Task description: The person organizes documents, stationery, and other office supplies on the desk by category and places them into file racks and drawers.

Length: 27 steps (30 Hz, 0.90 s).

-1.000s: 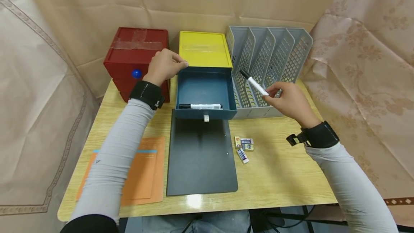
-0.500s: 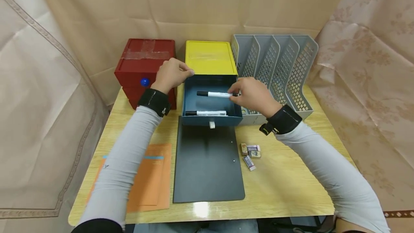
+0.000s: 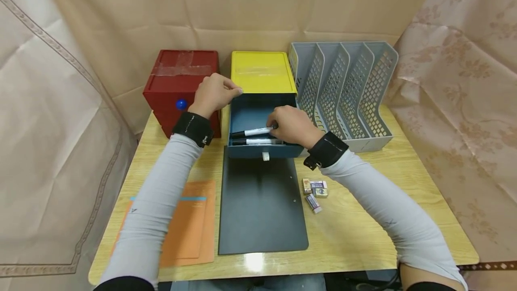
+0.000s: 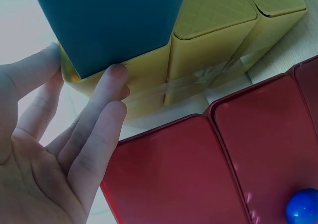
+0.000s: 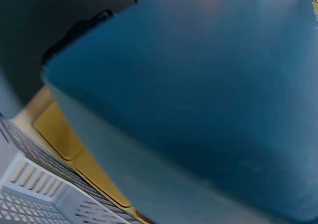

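Note:
A yellow drawer box (image 3: pixel 262 72) has its blue drawer (image 3: pixel 247 152) pulled out toward the person. At the box's front left corner my left hand (image 3: pixel 214 95) grips the edge, thumb on top; the left wrist view shows its fingers (image 4: pixel 107 92) along the yellow side. My right hand (image 3: pixel 294 125) reaches into the drawer and pinches one end of a whiteboard marker (image 3: pixel 255 132), black cap to the left. Just in front of it, a second whiteboard marker (image 3: pixel 259 141) lies along the drawer's front wall. In the right wrist view the drawer (image 5: pixel 189 95) fills most of the picture and hides the hand.
A red drawer box (image 3: pixel 183 82) with a blue knob stands left of the yellow one; a grey file rack (image 3: pixel 359 140) stands to the right. On the table lie a dark board (image 3: pixel 262 210), several erasers (image 3: pixel 313 202) and orange folders (image 3: pixel 190 232).
My right hand has carried the marker left from over the file rack into the drawer, lowering it beside the other marker. My left hand stays at the box's corner.

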{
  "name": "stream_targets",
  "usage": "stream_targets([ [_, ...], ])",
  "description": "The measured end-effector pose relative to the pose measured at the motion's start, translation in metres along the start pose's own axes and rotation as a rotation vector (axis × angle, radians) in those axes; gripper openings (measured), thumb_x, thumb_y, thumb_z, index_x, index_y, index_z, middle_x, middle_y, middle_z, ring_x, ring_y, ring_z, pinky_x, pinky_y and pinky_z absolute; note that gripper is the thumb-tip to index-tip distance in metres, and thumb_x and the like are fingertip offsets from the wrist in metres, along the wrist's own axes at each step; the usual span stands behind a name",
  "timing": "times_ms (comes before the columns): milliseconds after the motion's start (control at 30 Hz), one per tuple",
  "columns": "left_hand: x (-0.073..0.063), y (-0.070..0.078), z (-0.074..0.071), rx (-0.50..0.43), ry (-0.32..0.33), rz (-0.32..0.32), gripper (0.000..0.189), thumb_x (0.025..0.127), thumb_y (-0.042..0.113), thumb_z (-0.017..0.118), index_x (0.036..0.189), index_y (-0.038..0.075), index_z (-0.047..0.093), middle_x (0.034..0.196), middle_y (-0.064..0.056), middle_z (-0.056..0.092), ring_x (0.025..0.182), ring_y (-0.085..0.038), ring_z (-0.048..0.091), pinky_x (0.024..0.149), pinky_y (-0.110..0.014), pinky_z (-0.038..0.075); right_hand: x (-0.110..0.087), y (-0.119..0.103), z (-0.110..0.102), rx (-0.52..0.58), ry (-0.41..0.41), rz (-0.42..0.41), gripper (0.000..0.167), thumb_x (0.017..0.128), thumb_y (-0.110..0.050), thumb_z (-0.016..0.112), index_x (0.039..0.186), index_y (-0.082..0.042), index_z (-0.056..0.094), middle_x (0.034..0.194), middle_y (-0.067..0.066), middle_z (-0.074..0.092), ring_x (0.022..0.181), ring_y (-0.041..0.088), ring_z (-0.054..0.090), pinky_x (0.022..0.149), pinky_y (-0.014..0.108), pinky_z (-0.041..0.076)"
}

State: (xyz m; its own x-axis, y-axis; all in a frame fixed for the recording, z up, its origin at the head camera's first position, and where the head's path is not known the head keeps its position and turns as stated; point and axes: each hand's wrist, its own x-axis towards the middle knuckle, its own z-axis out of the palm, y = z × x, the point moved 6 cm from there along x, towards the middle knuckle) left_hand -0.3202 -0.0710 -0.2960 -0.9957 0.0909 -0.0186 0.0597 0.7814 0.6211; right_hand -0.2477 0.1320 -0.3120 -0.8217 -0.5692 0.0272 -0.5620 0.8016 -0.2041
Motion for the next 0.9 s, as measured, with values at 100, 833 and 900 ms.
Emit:
stream_targets([
  [100,0.0,0.0,-0.001,0.006,0.004,0.0,0.039,0.096,0.048,0.067,0.121,0.019,0.077,0.116,-0.005,0.072,0.095,-0.025,0.062,0.075,-0.038,0.051,0.0,0.001,0.004,0.007,-0.026,0.011,0.017,0.094,-0.017,0.072,0.109,-0.014,0.08,0.107,0.006,0.077,0.089,0.021,0.07,0.077,0.04,0.058],
  [833,0.001,0.0,0.001,0.014,0.004,-0.009,0.04,0.096,0.048,0.066,0.122,0.019,0.076,0.117,-0.005,0.072,0.096,-0.025,0.062,0.076,-0.038,0.051,-0.042,-0.022,-0.016,0.136,0.174,-0.098,0.014,0.094,-0.032,0.073,0.097,-0.018,0.075,0.075,-0.004,0.063,0.063,0.011,0.054,0.058,0.03,0.045],
  [900,0.002,0.0,0.002,0.015,0.004,-0.006,0.04,0.096,0.048,0.066,0.121,0.019,0.077,0.116,-0.005,0.072,0.095,-0.025,0.062,0.075,-0.038,0.051,-0.058,-0.03,-0.008,0.119,0.211,-0.139,0.014,0.092,-0.031,0.076,0.095,-0.018,0.074,0.073,-0.006,0.063,0.062,0.008,0.054,0.057,0.028,0.045],
])
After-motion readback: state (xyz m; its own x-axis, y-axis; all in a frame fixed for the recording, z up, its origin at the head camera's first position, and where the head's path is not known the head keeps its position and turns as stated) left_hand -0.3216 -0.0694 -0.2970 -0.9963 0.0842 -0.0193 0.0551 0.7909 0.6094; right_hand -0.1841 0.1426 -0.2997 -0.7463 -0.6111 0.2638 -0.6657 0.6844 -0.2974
